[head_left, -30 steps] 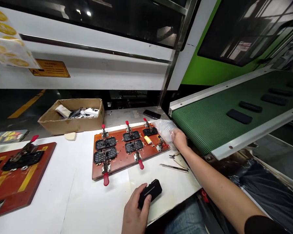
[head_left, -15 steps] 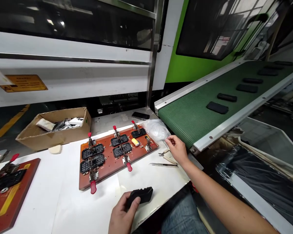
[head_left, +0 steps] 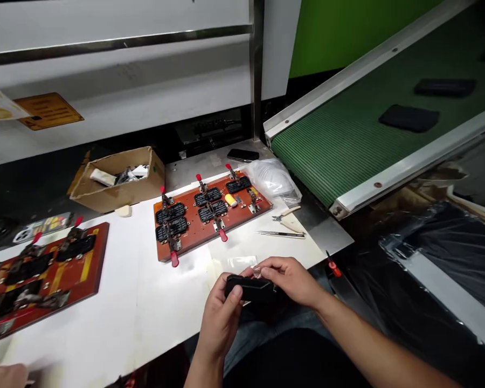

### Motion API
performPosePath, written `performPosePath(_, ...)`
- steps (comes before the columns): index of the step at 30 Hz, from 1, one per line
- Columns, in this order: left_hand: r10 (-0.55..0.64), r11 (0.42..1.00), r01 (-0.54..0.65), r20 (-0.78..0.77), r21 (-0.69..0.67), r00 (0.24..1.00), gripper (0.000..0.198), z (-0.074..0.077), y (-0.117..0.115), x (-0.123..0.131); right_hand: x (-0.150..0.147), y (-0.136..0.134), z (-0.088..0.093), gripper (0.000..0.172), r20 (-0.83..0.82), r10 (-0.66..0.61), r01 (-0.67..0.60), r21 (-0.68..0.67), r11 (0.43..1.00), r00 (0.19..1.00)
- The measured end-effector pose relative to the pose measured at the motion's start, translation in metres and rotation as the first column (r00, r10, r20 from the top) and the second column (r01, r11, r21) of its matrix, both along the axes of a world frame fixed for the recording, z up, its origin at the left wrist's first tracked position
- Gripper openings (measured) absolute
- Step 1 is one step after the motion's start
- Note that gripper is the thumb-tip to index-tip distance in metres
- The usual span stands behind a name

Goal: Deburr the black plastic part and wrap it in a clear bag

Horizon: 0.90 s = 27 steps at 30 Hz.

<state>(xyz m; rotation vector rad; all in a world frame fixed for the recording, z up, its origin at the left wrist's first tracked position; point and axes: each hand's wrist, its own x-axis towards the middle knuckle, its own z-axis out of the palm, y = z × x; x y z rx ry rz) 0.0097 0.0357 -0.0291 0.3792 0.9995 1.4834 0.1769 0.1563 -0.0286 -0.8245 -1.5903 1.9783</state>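
My left hand (head_left: 222, 307) is closed round a black plastic part (head_left: 250, 289), held above the front edge of the table. My right hand (head_left: 289, 277) is at the part's other end, its fingers pinching a small clear plastic bag (head_left: 256, 271) against the top of the part. The right fingertips are partly hidden. Beyond the hands stands a red-brown fixture board (head_left: 194, 231) with red-handled toggle clamps and several black plastic parts (head_left: 212, 211) on it. A yellow-and-white piece (head_left: 230, 200) lies on that board.
A filled clear bag (head_left: 272, 180), cutting pliers (head_left: 289, 214) and tweezers (head_left: 281, 234) lie to the right. A conveyor (head_left: 327, 145) carries black parts. A cardboard box (head_left: 117, 194), phone (head_left: 242, 155) and second fixture board (head_left: 99, 258) are around. Another person's hand (head_left: 4, 375) shows lower left.
My right hand has come back from the large clear bag to the black part, now with a small clear bag in its fingers. The view has tilted down and turned left.
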Motion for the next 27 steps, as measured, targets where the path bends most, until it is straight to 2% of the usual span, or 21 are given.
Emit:
performPosePath(4, 0.010, 0.999, -0.010, -0.002, -0.031, 1.000, 0.030, -0.001, -0.008, 0.001, 0.002, 0.002, -0.005, 0.030, -0.045, -0.022, 0.016, -0.131, 0.991, 0.999)
performPosePath(6, -0.007, 0.999, 0.006, -0.005, -0.038, 1.000, 0.031, 0.002, -0.010, 0.002, 0.001, -0.001, -0.004, 0.031, -0.031, -0.065, 0.062, -0.093, 0.994, 0.997)
performPosePath(8, -0.028, 0.999, 0.027, -0.024, -0.044, 0.999, 0.031, 0.004, -0.012, 0.003, 0.001, -0.003, -0.003, 0.031, -0.022, -0.057, 0.055, -0.055, 0.997, 0.998)
performPosePath(13, -0.056, 0.994, 0.048, -0.081, -0.095, 0.995, 0.034, 0.005, -0.011, 0.001, 0.003, -0.007, -0.001, 0.034, -0.039, 0.025, -0.030, -0.131, 0.991, 0.999)
performPosePath(21, 0.037, 0.992, -0.045, -0.063, -0.121, 0.997, 0.030, 0.006, -0.013, -0.009, 0.011, -0.005, -0.001, 0.040, -0.113, -0.151, 0.120, -0.242, 0.963, 0.982)
performPosePath(25, -0.075, 0.994, 0.071, -0.053, -0.077, 0.996, 0.030, 0.009, -0.016, -0.009, 0.012, -0.007, 0.003, 0.040, -0.140, -0.098, 0.053, -0.299, 0.953, 0.985)
performPosePath(27, -0.135, 0.990, 0.131, -0.063, -0.054, 0.989, 0.029, 0.011, -0.018, -0.009, 0.010, -0.010, 0.003, 0.040, -0.139, -0.060, 0.018, -0.282, 0.959, 0.989)
